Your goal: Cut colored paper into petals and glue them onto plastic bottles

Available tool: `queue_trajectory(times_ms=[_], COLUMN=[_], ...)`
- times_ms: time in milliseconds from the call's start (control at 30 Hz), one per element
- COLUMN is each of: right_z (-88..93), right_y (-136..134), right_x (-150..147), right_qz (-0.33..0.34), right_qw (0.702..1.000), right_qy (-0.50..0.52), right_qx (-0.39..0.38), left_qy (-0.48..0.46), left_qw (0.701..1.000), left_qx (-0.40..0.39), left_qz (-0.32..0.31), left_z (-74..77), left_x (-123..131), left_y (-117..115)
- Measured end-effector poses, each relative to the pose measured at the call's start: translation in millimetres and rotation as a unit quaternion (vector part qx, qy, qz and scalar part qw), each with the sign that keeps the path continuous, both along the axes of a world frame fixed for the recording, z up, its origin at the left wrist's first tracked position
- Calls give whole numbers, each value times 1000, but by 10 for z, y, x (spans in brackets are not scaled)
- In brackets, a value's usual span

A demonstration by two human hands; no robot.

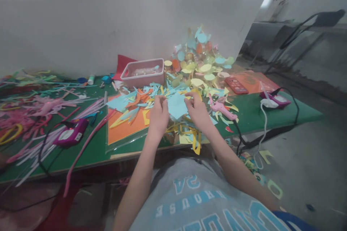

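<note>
A light-blue sheet of paper (176, 105) is stretched between my two hands over the near part of the table. My left hand (159, 112) pinches its left edge, and on the opposite edge my right hand (197, 108) has its fingers closed. Below and around the sheet lie paper offcuts in blue, orange and yellow, with curled yellow strips (196, 140) hanging over the table's front edge. Just right of my right hand rests a pink glue gun (223, 109). Orange paper (127, 130) lies flat to the left of my left hand.
Behind my hands stands a pink plastic basket (145, 78). Round paper pieces form a heap (200, 61) against the white board (114, 32). A red phone (236, 86) lies at right. Purple boxes with cables, one at left (72, 132), and pink pipe cleaners (89, 144) are about.
</note>
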State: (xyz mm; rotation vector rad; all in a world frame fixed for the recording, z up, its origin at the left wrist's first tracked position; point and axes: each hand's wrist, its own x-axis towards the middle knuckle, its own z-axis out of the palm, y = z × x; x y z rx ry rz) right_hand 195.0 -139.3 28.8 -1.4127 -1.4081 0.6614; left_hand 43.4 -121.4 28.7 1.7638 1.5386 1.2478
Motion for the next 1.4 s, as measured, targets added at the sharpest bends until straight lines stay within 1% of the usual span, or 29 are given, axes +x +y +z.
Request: queue_trajectory(times_ms=[67, 167, 267, 400, 533, 700, 767, 833, 900, 967, 1000, 1067, 1133, 1200, 1233, 1300, 1400], right_z=[-12, -39, -72, -118, -167, -225, -211, -154, -62, 28, 54, 45, -42, -156, -200, -235, -187], right_y=[25, 57, 85, 108, 131, 169, 168, 150, 115, 70, 49, 15, -5, -18, -25, -46, -76], right_x=[-2, -6, -5, -2, 3, 29, 55, 86, 107, 94, 70, -12, -115, -205, -238, -272, -274], right_qz=[-3, -7, 4, 24, 29, 31, 24, -1, -40, -66, -65, -35, 19, 70, 80, 75, 39], right_qw=[1000, 1000, 1000, 999, 999, 999, 999, 997, 987, 966, 954, 931, 907, 888, 883, 878, 876], right_qy=[-11, -22, -11, 17, 17, -26, -42, -78, -144, -211, -237, -284, -347, -402, -420, -436, -429], right_qx=[-7, -9, -17, -22, -27, -22, -21, -3, 54, 135, 174, 227, 239, 211, 192, 181, 215], left_qy=[23, 45, 55, 67, 63, 30, 26, 27, 32, 44, 50, 55, 49, 37, 30, 18, 5], left_qw=[1000, 999, 998, 997, 998, 998, 998, 998, 998, 995, 994, 991, 990, 989, 989, 989, 991], left_qx=[0, -1, -2, -10, -24, -49, -52, -50, -27, 12, 28, 41, 51, 65, 69, 70, 56], left_qz=[12, 13, 13, 25, 21, 16, 19, 31, 57, 85, 97, 115, 126, 130, 130, 127, 119], left_z=[4, 8, -8, -78, -155, -171, -160, -152, -152, -163, -171, -191, -215, -242, -259, -297, -370], left_x=[18, 33, 29, 9, -7, -6, -5, -18, -53, -113, -149, -224, -293, -345, -364, -391, -418], left_y=[26, 53, 75, 106, 132, 134, 128, 120, 105, 78, 58, 8, -46, -89, -103, -118, -115])
